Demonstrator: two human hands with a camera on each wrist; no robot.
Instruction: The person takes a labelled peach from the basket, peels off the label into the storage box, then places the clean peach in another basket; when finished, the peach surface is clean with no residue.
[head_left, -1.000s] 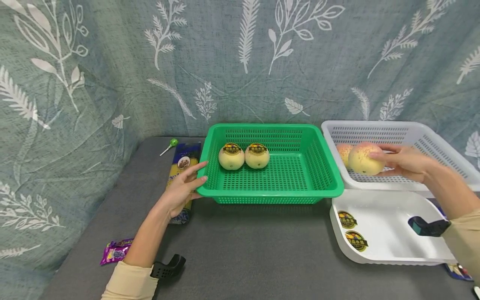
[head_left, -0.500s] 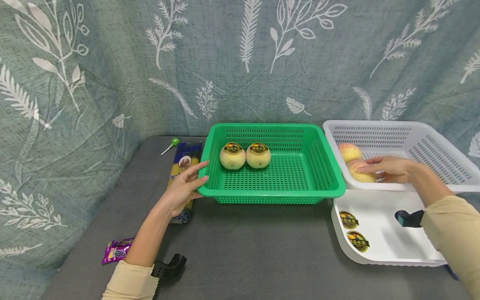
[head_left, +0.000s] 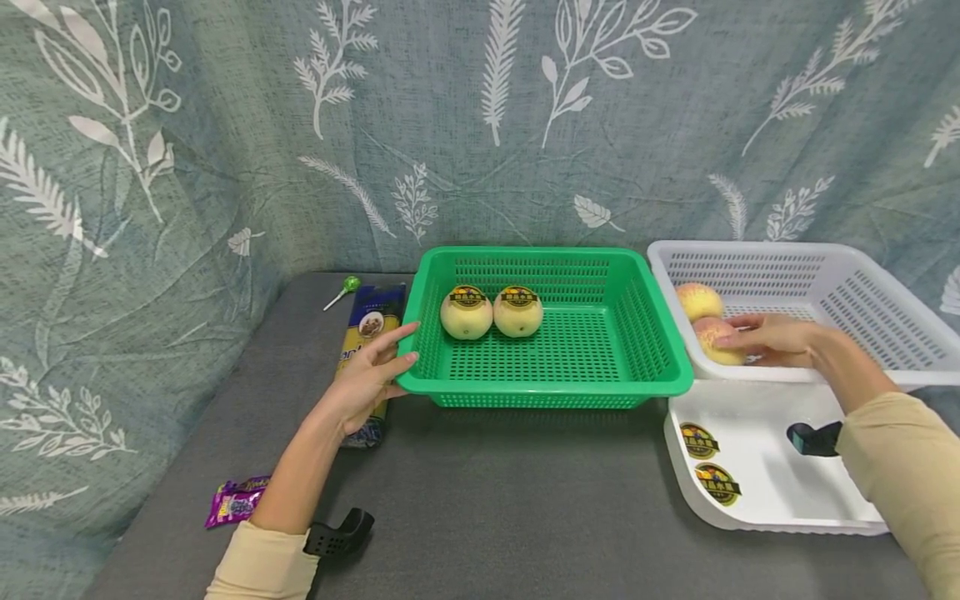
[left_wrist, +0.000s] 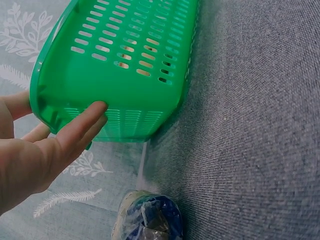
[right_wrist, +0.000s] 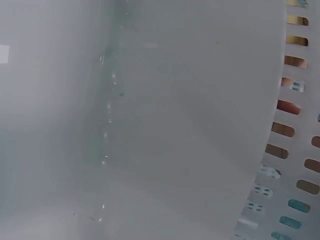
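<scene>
Peach (head_left: 708, 339), red-flecked and yellow, sat in my right hand (head_left: 776, 337), thumb and fingers curled about it, low inside the white slotted basket (head_left: 896, 342) and just beside a second peach (head_left: 700, 300). Whether it touched the basket's floor, I couldn't quite tell. My left hand (head_left: 363, 385) pinched the left rim of the green basket (head_left: 547, 387), where two stickered peaches (head_left: 467, 322) sat side by side. Nearer me than the white slotted basket, a white tray (head_left: 780, 492) bore two round stickers (head_left: 717, 483) on its left side.
</scene>
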